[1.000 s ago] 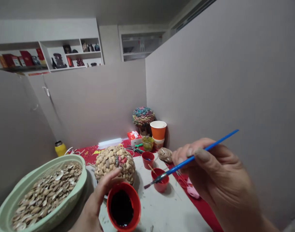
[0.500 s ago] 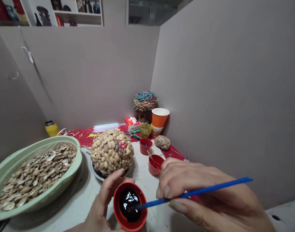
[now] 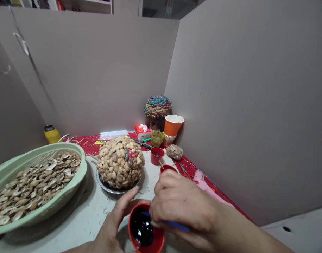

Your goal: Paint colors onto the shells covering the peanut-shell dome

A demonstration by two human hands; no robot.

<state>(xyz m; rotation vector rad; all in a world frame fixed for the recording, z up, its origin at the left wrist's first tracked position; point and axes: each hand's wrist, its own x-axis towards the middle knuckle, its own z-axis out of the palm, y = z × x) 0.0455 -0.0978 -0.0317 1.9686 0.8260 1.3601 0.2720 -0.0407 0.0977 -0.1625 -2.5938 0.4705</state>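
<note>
I have a pale tabletop (image 3: 94,214) below me, with a green basket (image 3: 83,168) of shell pieces at its left. Nearer the middle, a nut-covered ball (image 3: 120,161) sits in a metal dish (image 3: 109,190). In front of it, I have the left hand (image 3: 113,225) wrapped round the side of a red cup (image 3: 159,240) of dark liquid, low in my view. The right hand (image 3: 182,203) pinches a blue brush (image 3: 178,225), its shaft inside that cup's mouth; I can't see the bristles.

I'd judge a spill the biggest risk: a looser left grip or a hard push of the brush could tip the cup. The right knuckles hide part of the red cup with a stick (image 3: 168,168), so a careless lift could knock it. An overloaded brush could drip on the ball.

Counting down by size: one basket, one nut-covered ball in one dish, one smaller coloured ball (image 3: 158,107) behind, one yellow bottle (image 3: 52,134), one orange cup (image 3: 173,125), three red cups counting a farther cup (image 3: 156,159), and one brush. The shell pieces are too many to count.
</note>
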